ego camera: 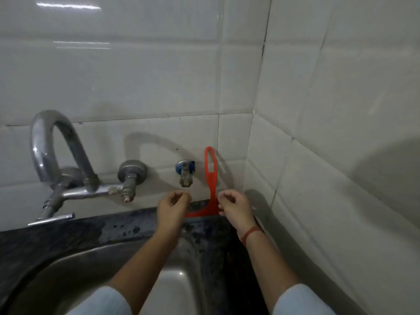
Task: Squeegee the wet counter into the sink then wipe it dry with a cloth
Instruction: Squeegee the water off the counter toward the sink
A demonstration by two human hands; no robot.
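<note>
Squeegee (pixel 213 192) upright behind the sink (pixel 91 264).
It stood on the surface (pixel 68 230) against the wall, right of the small tap (pixel 186 176), the faucet (pixel 39 153) farther left; your left grip (pixel 173 208) and right grip (pixel 234 206) flanked it.

The table (pixel 56 242) is dark stone with little specks. It runs as a strip behind the metal sink (pixel 75 267) and goes down the sink's right side too. Behind the sink the stone has pale, shiny patches. A red squeegee (pixel 211 178) stands on the table behind the sink's back right corner. Its wide blade sits on the stone. Its long handle has a loop, points up and leans on the white tile wall (pixel 159 87).
</note>
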